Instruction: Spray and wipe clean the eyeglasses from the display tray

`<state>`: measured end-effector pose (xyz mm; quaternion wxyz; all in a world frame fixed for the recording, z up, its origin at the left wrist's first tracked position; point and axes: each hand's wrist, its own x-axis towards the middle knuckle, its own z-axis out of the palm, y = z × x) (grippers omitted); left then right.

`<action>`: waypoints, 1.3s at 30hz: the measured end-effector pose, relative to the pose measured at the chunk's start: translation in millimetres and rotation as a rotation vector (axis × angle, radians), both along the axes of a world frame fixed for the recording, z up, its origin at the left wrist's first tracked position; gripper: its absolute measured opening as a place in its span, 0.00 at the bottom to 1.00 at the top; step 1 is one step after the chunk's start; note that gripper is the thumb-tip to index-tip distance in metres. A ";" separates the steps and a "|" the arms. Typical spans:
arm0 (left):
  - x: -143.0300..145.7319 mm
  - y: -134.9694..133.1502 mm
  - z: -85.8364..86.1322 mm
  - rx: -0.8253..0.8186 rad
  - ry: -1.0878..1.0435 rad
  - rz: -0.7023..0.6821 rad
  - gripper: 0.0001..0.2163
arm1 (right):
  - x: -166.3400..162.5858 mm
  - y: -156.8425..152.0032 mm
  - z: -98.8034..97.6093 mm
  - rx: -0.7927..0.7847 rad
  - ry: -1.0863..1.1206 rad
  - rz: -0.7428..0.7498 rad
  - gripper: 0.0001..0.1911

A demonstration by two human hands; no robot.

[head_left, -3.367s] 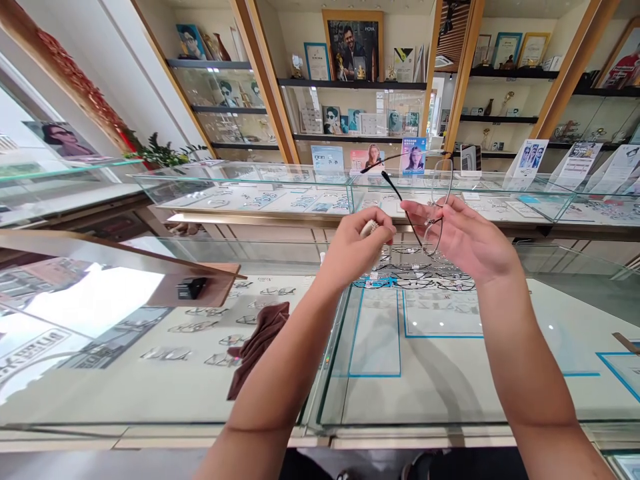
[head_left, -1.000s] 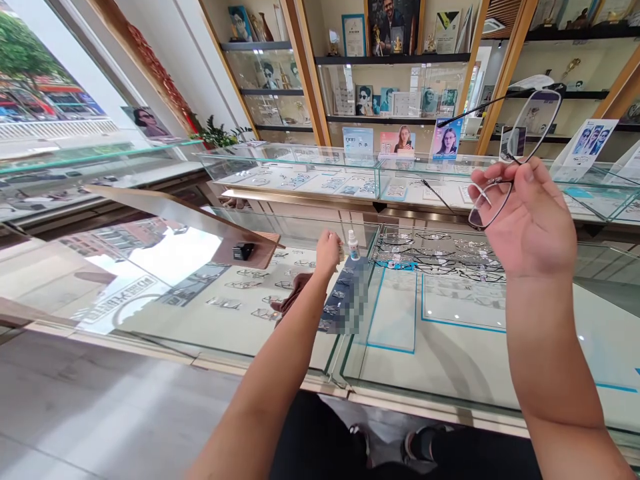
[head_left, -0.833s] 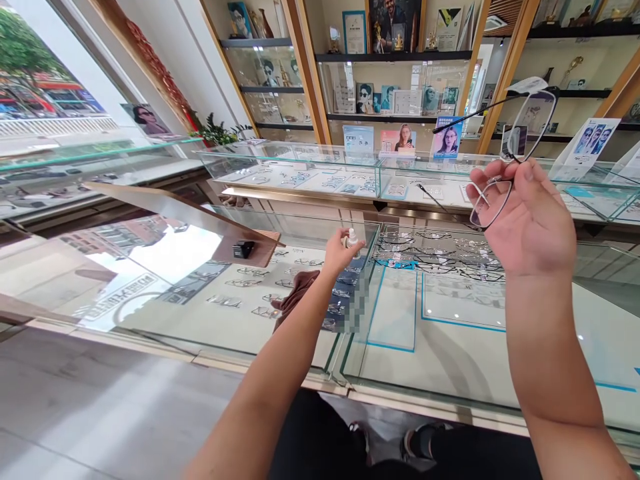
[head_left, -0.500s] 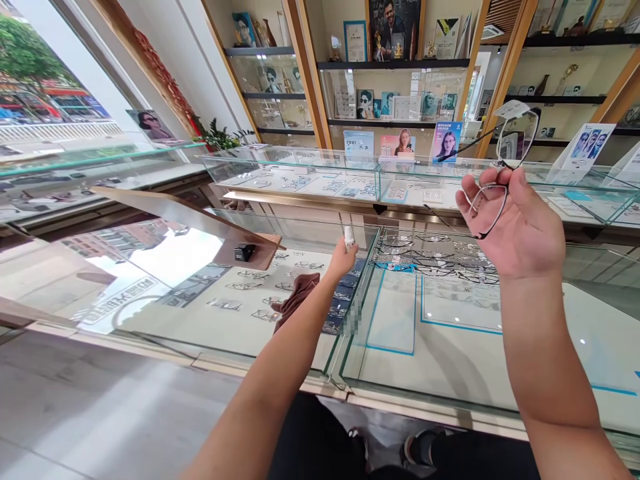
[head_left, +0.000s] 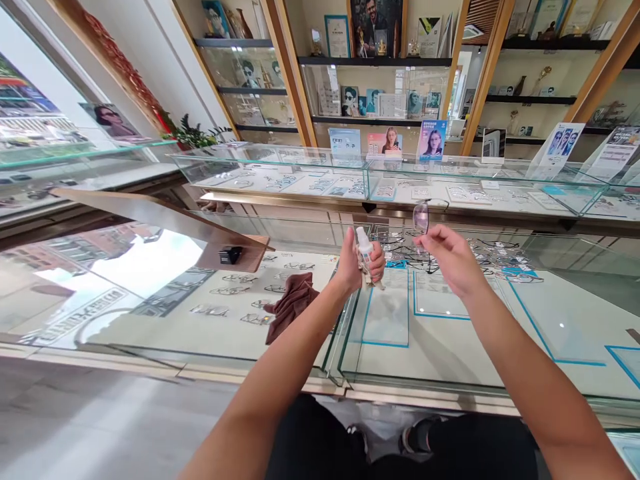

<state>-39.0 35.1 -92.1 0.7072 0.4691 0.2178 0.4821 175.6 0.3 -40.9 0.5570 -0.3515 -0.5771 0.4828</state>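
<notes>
My left hand is closed round a small white spray bottle, nozzle up, along with a bit of pale cloth, just above the glass counter. My right hand pinches a pair of thin-rimmed glasses close to the right of the bottle, one lens turned toward it. A brown cloth lies crumpled on the counter to the left of my left hand.
Several eyeglass frames lie spread on the counter behind my hands and under the glass at left. A small black box sits on a wooden panel. A second glass case and wall shelves stand beyond.
My left hand picked the spray bottle up from the counter and brought it back. My right hand came down from head height with the glasses, to beside the bottle.
</notes>
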 end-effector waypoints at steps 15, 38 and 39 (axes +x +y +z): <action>12.3 -13.0 -8.8 0.147 0.402 -0.042 0.36 | -15.3 -20.0 -45.5 -0.145 -0.053 0.050 0.26; 12.3 -13.6 -15.3 0.235 0.555 -0.029 0.30 | -13.4 -14.6 -45.6 -0.228 0.267 0.075 0.22; 8.8 -8.9 -14.3 0.197 0.532 0.049 0.28 | -12.2 -13.5 -45.3 -0.229 0.279 0.064 0.22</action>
